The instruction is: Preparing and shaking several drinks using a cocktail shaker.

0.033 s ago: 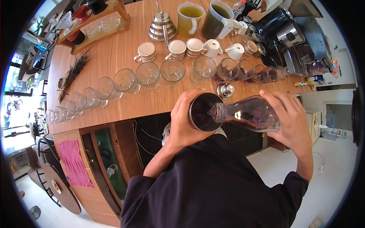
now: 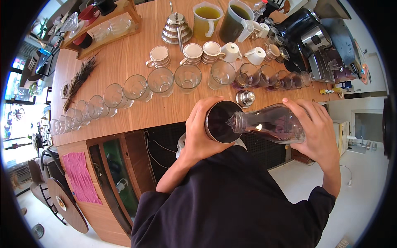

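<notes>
While tilted in right hand (image 2: 316, 128), bottle (image 2: 273, 124), mouth over left-held cup (image 2: 221, 122)

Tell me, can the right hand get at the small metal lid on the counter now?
Probably not at once. The right hand grips the tilted bottle over the cup in the left hand. The lid lies close, with nothing covering it.
</notes>
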`<act>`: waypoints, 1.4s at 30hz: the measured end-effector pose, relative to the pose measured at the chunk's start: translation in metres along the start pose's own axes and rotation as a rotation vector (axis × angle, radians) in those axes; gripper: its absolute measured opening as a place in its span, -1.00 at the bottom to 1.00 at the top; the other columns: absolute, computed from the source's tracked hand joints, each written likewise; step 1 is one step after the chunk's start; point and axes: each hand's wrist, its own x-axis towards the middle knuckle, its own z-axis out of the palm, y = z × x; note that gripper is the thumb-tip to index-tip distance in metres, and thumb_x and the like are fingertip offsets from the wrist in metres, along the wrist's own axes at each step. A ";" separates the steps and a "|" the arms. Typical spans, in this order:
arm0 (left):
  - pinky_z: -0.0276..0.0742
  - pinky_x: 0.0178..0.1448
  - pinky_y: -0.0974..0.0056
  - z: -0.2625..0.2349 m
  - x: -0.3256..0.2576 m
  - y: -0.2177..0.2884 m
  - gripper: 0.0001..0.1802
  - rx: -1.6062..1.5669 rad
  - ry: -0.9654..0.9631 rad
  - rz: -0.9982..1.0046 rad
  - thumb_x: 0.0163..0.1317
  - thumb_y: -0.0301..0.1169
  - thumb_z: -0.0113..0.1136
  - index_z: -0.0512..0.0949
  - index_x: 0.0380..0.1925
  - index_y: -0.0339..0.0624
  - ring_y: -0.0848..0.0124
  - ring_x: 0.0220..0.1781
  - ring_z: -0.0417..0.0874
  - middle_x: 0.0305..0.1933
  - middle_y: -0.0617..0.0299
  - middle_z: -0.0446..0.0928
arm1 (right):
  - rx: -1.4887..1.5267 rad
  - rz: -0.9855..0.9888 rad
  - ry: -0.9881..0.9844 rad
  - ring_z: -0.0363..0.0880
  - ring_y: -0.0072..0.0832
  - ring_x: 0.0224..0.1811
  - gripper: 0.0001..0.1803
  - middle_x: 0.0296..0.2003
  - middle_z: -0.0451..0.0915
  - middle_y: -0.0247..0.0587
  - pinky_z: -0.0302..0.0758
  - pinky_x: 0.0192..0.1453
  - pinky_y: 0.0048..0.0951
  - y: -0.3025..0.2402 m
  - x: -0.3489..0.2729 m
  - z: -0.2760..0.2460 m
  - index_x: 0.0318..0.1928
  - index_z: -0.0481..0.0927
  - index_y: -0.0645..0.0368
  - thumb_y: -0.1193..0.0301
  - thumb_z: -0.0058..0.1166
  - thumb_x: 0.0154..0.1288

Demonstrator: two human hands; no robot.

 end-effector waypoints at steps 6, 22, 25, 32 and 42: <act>0.63 0.17 0.21 0.000 0.000 -0.001 -0.07 -0.018 -0.003 -0.021 -0.35 -0.49 0.63 0.48 0.20 -0.25 0.25 0.04 0.74 0.06 0.07 0.63 | -0.002 0.006 0.009 0.55 -0.13 0.08 0.23 0.05 0.53 -0.18 0.45 0.20 -0.11 0.002 -0.001 0.001 0.43 0.44 -0.13 0.48 0.61 -0.51; 0.62 0.17 0.23 0.022 0.007 -0.003 -0.07 -0.040 -0.004 -0.068 -0.32 -0.50 0.62 0.47 0.21 -0.28 0.30 0.01 0.74 0.02 0.08 0.65 | 0.171 0.052 -0.001 0.55 -0.10 0.13 0.25 0.09 0.55 -0.16 0.47 0.24 -0.10 0.032 -0.006 0.022 0.44 0.40 -0.14 0.49 0.60 -0.50; 0.62 0.17 0.23 0.037 0.013 -0.006 -0.07 -0.049 -0.023 -0.072 -0.31 -0.49 0.62 0.46 0.21 -0.28 0.31 0.02 0.74 0.02 0.07 0.65 | 0.180 0.086 0.007 0.55 -0.10 0.15 0.24 0.09 0.55 -0.16 0.47 0.25 -0.09 0.046 -0.013 0.028 0.44 0.41 -0.14 0.50 0.60 -0.49; 0.61 0.23 0.16 0.085 0.028 -0.005 -0.13 -0.195 -0.052 -0.146 -0.30 -0.52 0.61 0.48 0.17 -0.27 0.16 0.10 0.71 0.10 0.04 0.62 | 0.303 0.134 0.036 0.56 -0.06 0.19 0.22 0.15 0.56 -0.12 0.50 0.30 -0.09 0.099 -0.034 0.054 0.43 0.40 -0.09 0.55 0.57 -0.47; 0.55 0.36 0.11 0.174 0.029 -0.023 0.02 -0.095 -0.100 -0.150 -0.28 -0.50 0.64 0.31 0.28 -0.26 0.21 0.23 0.64 0.19 -0.02 0.59 | 0.963 0.289 0.463 0.57 -0.14 0.24 0.22 0.18 0.50 -0.03 0.47 0.40 -0.07 0.242 -0.098 0.158 0.47 0.24 0.17 0.31 0.66 -0.25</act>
